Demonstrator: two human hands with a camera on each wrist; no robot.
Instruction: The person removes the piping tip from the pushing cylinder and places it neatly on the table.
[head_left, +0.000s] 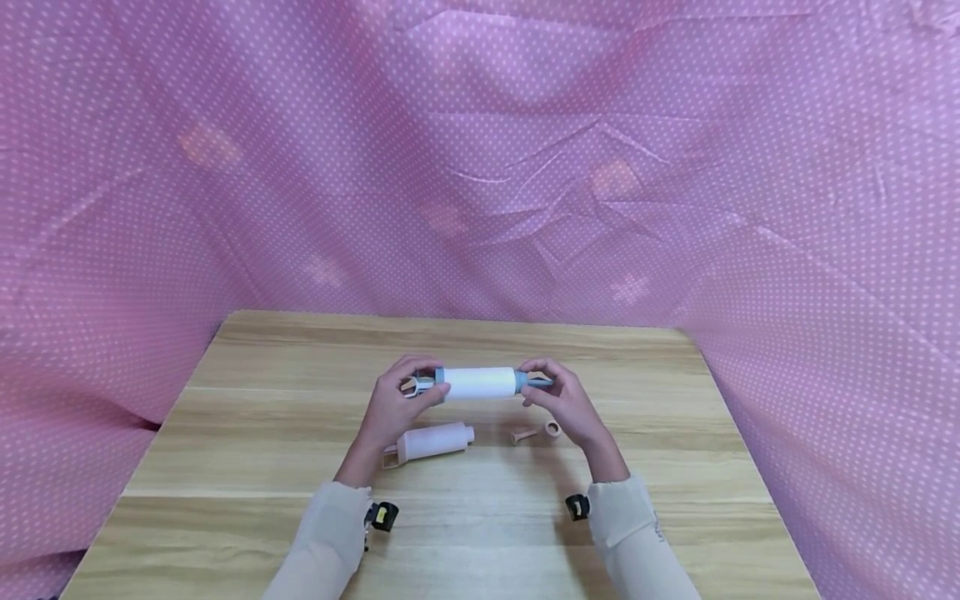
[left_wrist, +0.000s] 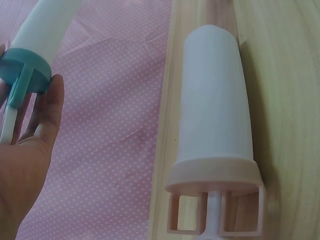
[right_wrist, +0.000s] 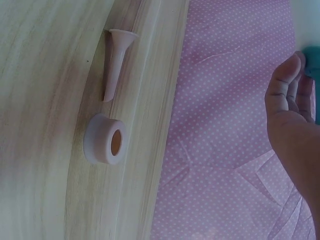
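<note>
A large white plunger syringe with blue-green ends (head_left: pixel 480 382) is held level above the table between both hands. My left hand (head_left: pixel 393 403) grips its handle end, with the thumb against the barrel and the fingers around the blue-green collar (left_wrist: pixel 29 67). At the other end, my right hand (head_left: pixel 568 406) holds the blue-green cap and tapered nozzle (head_left: pixel 538 382) between thumb and fingers. Below them a second syringe with a pink handle (head_left: pixel 435 441) lies on its side. To its right lie a loose pink nozzle (right_wrist: pixel 116 62) and a pink ring cap (right_wrist: pixel 103 140).
The wood-grain table (head_left: pixel 480 542) extends to all sides under the hands. Pink dotted cloth (head_left: pixel 480 208) hangs behind it and along both sides. A small black camera (head_left: pixel 382 516) is strapped at the left wrist, another (head_left: pixel 577 507) at the right.
</note>
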